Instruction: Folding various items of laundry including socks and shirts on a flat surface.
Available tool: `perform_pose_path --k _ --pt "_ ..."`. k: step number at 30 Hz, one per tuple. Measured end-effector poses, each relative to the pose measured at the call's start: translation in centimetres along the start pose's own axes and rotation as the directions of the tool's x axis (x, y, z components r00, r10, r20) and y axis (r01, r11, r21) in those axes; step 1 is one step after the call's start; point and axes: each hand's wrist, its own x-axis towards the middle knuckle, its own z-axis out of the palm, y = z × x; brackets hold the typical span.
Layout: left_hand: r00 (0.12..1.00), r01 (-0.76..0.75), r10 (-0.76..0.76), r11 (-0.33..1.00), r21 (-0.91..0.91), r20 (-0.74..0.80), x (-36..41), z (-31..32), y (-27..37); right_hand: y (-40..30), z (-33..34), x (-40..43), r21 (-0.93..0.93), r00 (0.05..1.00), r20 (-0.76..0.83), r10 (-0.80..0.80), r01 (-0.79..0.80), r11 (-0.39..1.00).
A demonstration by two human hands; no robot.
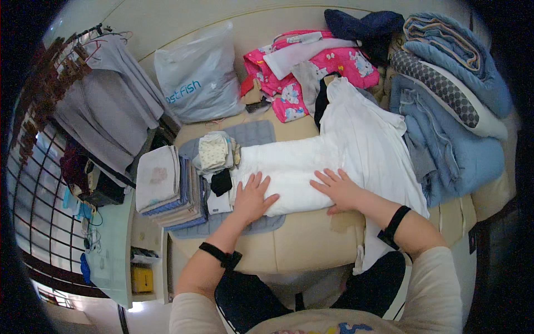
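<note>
A white cloth garment [292, 167] lies flat across the beige padded seat [308, 242], its folded part in front of me. Its loose, gathered part [367, 137] spreads to the right and hangs over the front edge. My left hand [253, 199] rests palm down with fingers apart on the folded part's left end. Palm down near where the flat part meets the loose part is my right hand [340, 191], fingers apart too. Neither hand grips the fabric. Close to my left hand lie a small black folded cloth [221, 182] and a stack of small folded clothes [215, 151].
Folded towels [160, 179] stand stacked at the left on a grey quilted mat [263, 129]. Behind are a white plastic bag [200, 79] and pink printed clothing [292, 100]. Blue bedding [475, 158] is heaped at the right. Grey garments [112, 108] hang at the left.
</note>
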Motion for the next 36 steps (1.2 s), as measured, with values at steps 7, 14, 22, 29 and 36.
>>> perform_pose_path --k 7,14,22,29,36 --pt "0.637 0.700 -0.190 0.549 -0.457 0.747 -2.7 -4.2 4.6 0.3 -1.4 0.7 0.274 0.991 0.056 0.124 -0.135 0.952" --pt "0.779 0.323 -0.111 -0.773 -0.546 0.617 -5.4 1.0 5.5 -10.0 -6.8 -2.0 0.417 0.951 0.305 -0.049 -0.087 0.905" --pt "0.837 0.393 -0.463 0.138 -0.909 0.292 -7.8 1.2 7.4 -4.1 0.6 -0.3 0.551 0.849 -0.306 0.432 -0.212 0.807" --pt "0.978 -0.163 0.202 0.569 -0.806 -0.056 -6.6 -3.6 8.4 1.1 5.8 -0.1 0.866 0.987 -0.130 -0.097 0.161 0.474" --pt "0.986 0.075 0.131 0.181 -0.981 0.100 -0.4 -6.8 6.7 0.0 1.5 0.4 0.968 0.979 0.163 0.123 -0.135 -0.209"
